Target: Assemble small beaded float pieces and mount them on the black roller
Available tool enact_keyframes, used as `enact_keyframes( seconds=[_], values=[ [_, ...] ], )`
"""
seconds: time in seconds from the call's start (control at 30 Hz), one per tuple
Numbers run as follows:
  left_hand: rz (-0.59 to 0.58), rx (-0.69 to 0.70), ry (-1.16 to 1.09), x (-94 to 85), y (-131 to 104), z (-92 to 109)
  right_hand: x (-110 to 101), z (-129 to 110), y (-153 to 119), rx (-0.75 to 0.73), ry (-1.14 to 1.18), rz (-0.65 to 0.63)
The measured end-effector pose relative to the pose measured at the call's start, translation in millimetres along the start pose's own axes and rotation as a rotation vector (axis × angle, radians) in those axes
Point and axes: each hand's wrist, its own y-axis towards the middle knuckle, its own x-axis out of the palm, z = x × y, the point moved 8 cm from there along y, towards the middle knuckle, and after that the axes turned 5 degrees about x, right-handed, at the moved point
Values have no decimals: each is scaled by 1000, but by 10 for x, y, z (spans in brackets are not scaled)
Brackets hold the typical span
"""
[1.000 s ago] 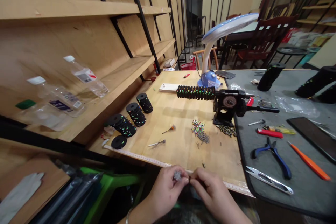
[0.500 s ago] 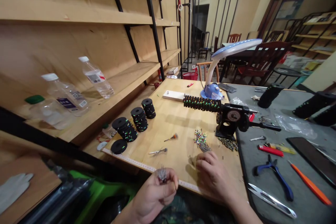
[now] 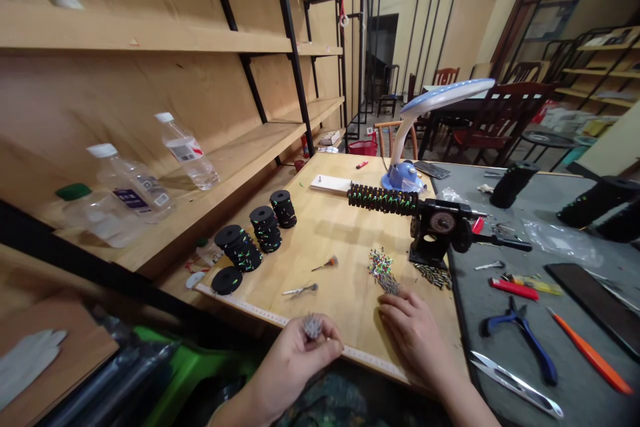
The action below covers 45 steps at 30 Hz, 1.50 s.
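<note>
My left hand is closed at the table's front edge, holding a bunch of thin silver-grey pieces that poke up between thumb and fingers. Their exact kind is too small to make out. My right hand lies palm down on the wooden table, its fingers stretched out and fingertips at a heap of small grey metal pieces. Directly behind the grey heap lie multicoloured bead-like bits. A small pile of brass-coloured pieces sits to the right, by the base of the black hand-crank winder.
Black foam spools stand at the table's left edge. A brush-like orange-tipped piece and a silver one lie mid-table. A blue lamp stands behind. On the grey mat are pliers, silver snips and an orange tool.
My right hand has shifted slightly and its fingers lie more stretched beside the grey heap. My left hand has turned a little, still holding the silver-grey bunch. The view has tilted slightly.
</note>
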Motion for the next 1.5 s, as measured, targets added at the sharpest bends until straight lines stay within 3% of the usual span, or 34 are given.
enact_keyframes(
  seconds=[0.1,0.2,0.33,0.4,0.47,0.6,0.77,0.9,1.0,1.07,1.17,1.23,1.37,1.5],
  values=[
    [-30,34,127,46,12,63,-147,-88,-79,21,54,54],
    [-76,64,221,149,20,141,-268,-264,-171,134,353,101],
    [-128,161,402,288,23,237,-49,-506,-309,355,857,27],
    [-133,185,490,317,22,229,125,-539,-384,473,953,-14],
    [-133,166,521,319,36,171,236,-499,-451,560,922,-27],
    [-119,153,490,266,191,37,253,-306,-546,668,904,60],
    [47,194,823,40,579,-26,367,-41,-718,962,1245,183],
    [45,324,1065,129,644,38,454,28,-842,1152,1505,321],
    [50,496,958,344,448,128,474,4,-880,1228,1655,372],
    [-28,491,735,541,315,61,472,-33,-868,1232,1734,358],
    [-205,176,184,872,230,-295,448,-75,-822,1164,1805,332],
    [-259,34,-27,1055,210,-457,444,-81,-813,1129,1818,322],
    [-285,-25,-2,1170,240,-519,390,23,-895,1131,1716,391],
    [-314,76,217,1130,222,-453,56,303,-1100,1123,1334,531]
  ],
)
